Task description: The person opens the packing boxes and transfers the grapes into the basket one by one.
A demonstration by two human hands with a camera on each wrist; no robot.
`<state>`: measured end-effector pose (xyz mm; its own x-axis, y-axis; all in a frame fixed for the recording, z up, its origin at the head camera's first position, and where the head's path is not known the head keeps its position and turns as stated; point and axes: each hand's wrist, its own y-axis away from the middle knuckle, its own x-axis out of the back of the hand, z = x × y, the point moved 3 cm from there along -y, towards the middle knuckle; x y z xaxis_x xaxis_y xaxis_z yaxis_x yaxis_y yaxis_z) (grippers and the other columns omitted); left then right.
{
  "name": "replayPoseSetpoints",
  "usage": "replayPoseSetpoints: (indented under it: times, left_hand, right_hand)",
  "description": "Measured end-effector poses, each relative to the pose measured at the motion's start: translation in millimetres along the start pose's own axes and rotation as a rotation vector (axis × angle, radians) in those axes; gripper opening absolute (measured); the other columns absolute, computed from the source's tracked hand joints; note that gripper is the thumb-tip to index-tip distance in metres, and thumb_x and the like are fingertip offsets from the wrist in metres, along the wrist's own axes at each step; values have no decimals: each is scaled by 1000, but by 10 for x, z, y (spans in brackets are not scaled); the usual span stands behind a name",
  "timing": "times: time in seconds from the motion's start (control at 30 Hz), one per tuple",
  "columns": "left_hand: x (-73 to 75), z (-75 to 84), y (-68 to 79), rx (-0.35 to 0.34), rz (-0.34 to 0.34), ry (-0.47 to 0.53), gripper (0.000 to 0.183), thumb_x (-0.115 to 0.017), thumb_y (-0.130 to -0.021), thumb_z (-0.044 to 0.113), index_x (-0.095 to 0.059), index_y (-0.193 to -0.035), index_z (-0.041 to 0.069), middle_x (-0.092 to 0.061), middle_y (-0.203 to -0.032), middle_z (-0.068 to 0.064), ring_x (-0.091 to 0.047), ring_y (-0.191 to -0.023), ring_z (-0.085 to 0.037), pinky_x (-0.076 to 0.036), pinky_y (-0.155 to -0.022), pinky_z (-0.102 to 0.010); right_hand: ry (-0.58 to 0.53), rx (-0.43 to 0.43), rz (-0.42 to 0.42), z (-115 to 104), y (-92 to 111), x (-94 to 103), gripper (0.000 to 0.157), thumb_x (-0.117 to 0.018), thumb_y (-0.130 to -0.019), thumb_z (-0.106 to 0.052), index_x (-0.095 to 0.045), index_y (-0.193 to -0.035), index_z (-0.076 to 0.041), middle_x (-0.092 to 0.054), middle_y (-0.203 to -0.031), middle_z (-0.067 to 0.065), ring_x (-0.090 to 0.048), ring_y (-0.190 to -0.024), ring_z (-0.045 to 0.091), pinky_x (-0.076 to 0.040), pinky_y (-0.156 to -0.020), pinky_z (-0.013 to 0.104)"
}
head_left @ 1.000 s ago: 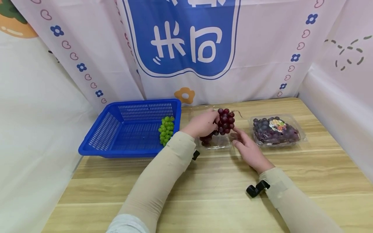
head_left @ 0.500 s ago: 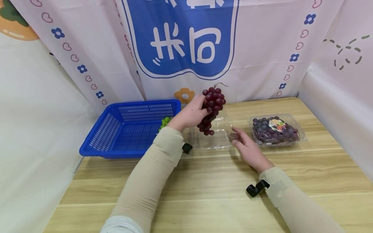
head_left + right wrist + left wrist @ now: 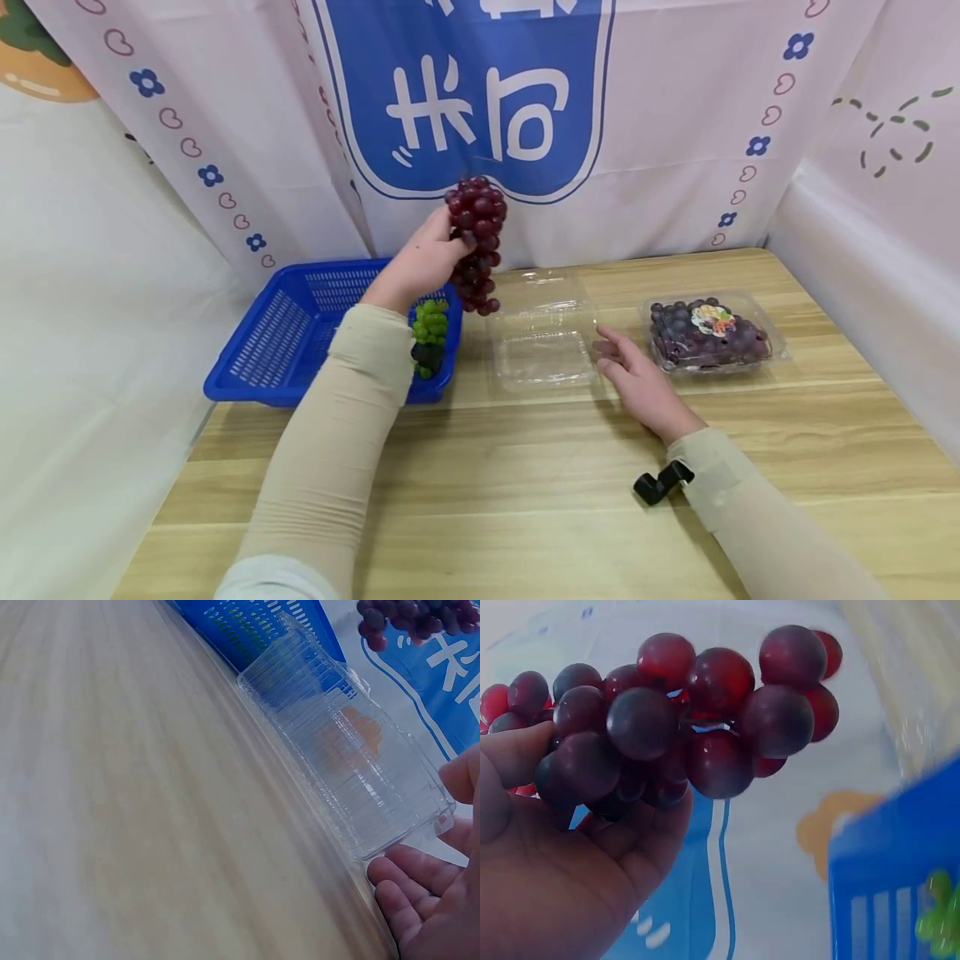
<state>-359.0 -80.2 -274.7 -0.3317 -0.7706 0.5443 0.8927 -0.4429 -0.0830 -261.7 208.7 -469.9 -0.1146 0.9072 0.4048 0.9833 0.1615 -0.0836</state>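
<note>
In the head view my left hand holds a bunch of dark red grapes up in the air, above the right end of the blue basket. The left wrist view shows its thumb and fingers curled round the grapes. A bunch of green grapes lies in the basket, partly hidden by the black camera on the left wrist. My right hand rests with loosely spread fingers at the right edge of an open clear plastic box. In the right wrist view its fingertips lie right by the box's end.
A closed clear box of dark grapes with a fruit sticker stands to the right of my right hand. Behind the wooden table hangs a printed cloth. White sheeting bounds the left side.
My left hand has lifted the red grapes out of the clear box and carried them up and left, over the basket's right end. The right hand has stayed by the box.
</note>
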Motion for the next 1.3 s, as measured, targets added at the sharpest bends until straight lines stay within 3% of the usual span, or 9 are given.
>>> replayPoseSetpoints:
  times: [0.33, 0.6, 0.73, 0.93, 1.1, 1.23, 1.3]
  left_hand:
    - [504, -256, 105, 173, 46, -74, 52, -41, -108, 19, -25, -157, 16, -37, -155, -10, -36, -140, -27, -24, -118, -53]
    - [728, -506, 162, 351, 9, -216, 52, -39, -107, 23, -28, -155, 6, -34, -156, -17, -33, -140, -35, -25, -116, -59]
    - [803, -654, 183, 410, -25, -312, 47, -38, -105, 19, -32, -148, -2, -37, -148, -24, -38, -131, -38, -32, -111, -58]
    - [839, -906, 226, 467, -132, -399, 43, -39, -105, 19, -38, -142, -3, -41, -141, -26, -41, -123, -40, -36, -105, -59]
    - [826, -1062, 258, 477, -247, -479, 49, -41, -104, 19, -36, -146, -6, -37, -148, -28, -38, -132, -44, -33, -109, -60]
    - [819, -1176, 288, 551, -291, -426, 63, -41, -104, 18, -20, -159, -4, -23, -160, -28, -26, -143, -46, -26, -115, -61]
    - [820, -1251, 302, 591, -288, -394, 55, -42, -103, 17, -33, -152, -5, -34, -153, -28, -36, -137, -45, -34, -111, -58]
  right_hand:
    - [-10, -1, 7, 4, -3, 4, 55, -48, -108, -17, -30, -159, -12, -49, -148, 18, -48, -134, 37, -34, -112, 54]
    - [-4, -16, 0, 31, 7, 7, 56, -48, -108, -21, -30, -160, -16, -49, -149, 17, -47, -135, 37, -32, -113, 55]
    - [-5, -15, -4, 35, 11, -2, 56, -48, -108, -22, -29, -160, -17, -48, -149, 16, -47, -135, 37, -33, -113, 55]
    - [-2, -5, -6, 42, 8, -12, 55, -48, -108, -22, -30, -160, -16, -48, -149, 17, -47, -135, 37, -33, -113, 55]
    - [0, -10, -8, 49, 5, -14, 55, -48, -108, -23, -30, -160, -17, -49, -149, 16, -47, -134, 37, -33, -113, 55]
    - [0, -12, -1, 40, 2, -6, 55, -49, -108, -22, -31, -160, -17, -49, -148, 16, -48, -134, 37, -33, -113, 55]
    - [1, -15, 1, 33, 3, -2, 56, -49, -108, -22, -30, -160, -18, -49, -148, 16, -48, -134, 36, -33, -112, 55]
